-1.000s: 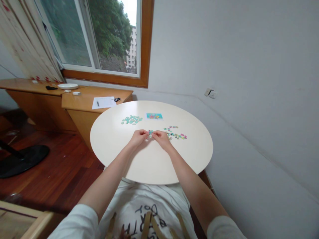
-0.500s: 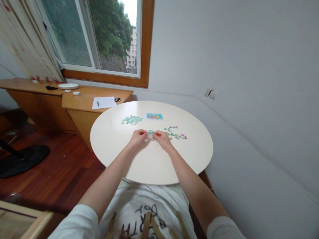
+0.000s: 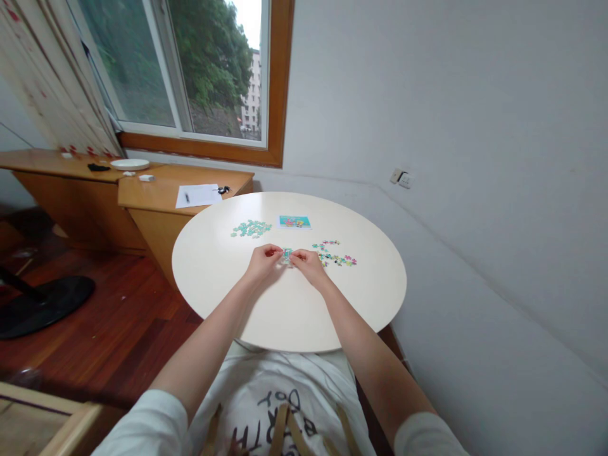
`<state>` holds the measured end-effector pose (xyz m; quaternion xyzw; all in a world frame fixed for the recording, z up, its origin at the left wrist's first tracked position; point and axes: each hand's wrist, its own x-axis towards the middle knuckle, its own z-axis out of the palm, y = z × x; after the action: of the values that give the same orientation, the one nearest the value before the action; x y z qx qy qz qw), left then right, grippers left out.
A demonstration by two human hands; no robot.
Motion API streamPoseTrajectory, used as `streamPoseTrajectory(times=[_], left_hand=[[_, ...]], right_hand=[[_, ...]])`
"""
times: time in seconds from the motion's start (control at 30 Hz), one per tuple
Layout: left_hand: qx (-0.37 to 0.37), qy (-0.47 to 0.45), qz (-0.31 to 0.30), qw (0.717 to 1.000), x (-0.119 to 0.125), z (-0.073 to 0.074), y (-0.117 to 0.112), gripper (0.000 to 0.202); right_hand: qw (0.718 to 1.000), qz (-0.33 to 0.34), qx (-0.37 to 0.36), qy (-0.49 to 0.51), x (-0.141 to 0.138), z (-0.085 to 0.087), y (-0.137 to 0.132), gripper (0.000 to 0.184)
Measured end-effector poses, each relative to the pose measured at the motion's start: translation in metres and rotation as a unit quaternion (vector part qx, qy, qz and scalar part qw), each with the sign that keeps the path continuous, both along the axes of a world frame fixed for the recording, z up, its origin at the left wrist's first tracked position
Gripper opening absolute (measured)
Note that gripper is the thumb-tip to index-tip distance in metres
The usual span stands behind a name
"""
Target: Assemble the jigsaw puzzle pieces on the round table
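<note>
Over the middle of the round white table (image 3: 285,316), my left hand (image 3: 262,261) and my right hand (image 3: 311,266) face each other with fingertips pinched. Between them is a small teal cluster of jigsaw puzzle pieces (image 3: 287,254), gripped from both sides. My fingers cover part of it. A heap of teal puzzle pieces (image 3: 251,228) lies beyond my left hand. Multicoloured puzzle pieces (image 3: 338,259) are scattered just right of my right hand, some partly behind it. Farther back lies a teal picture card (image 3: 294,221) with colourful figures.
A wooden cabinet (image 3: 166,218) stands behind the table at the left, bearing a paper sheet (image 3: 197,196), keys (image 3: 222,189) and a white plate (image 3: 130,164). The wall (image 3: 451,221) rises close on the right. A black round stand base (image 3: 52,307) rests on the floor.
My left hand has lifted very slightly at the fingertips. My right hand stays in nearly the same place, and the loose pieces and card have not moved.
</note>
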<state>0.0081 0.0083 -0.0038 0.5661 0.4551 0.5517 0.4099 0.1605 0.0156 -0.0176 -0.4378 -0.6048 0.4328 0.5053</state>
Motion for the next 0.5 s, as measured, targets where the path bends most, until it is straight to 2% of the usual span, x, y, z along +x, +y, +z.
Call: streamPoseTrajectory(times=[0.27,0.5], left_hand=[[0.06,0.075,0.02,0.995,-0.0007,-0.0051,0.0045,0.011],[0.066,0.088,0.021,0.994,0.0001,-0.0024,0.0022,0.011]], right_hand=[[1.0,0.002,-0.008,0.017,-0.0006,-0.0017,0.0023,0.023],[1.0,0.006,-0.012,0.01,-0.0008,-0.0006,0.0012,0.024]])
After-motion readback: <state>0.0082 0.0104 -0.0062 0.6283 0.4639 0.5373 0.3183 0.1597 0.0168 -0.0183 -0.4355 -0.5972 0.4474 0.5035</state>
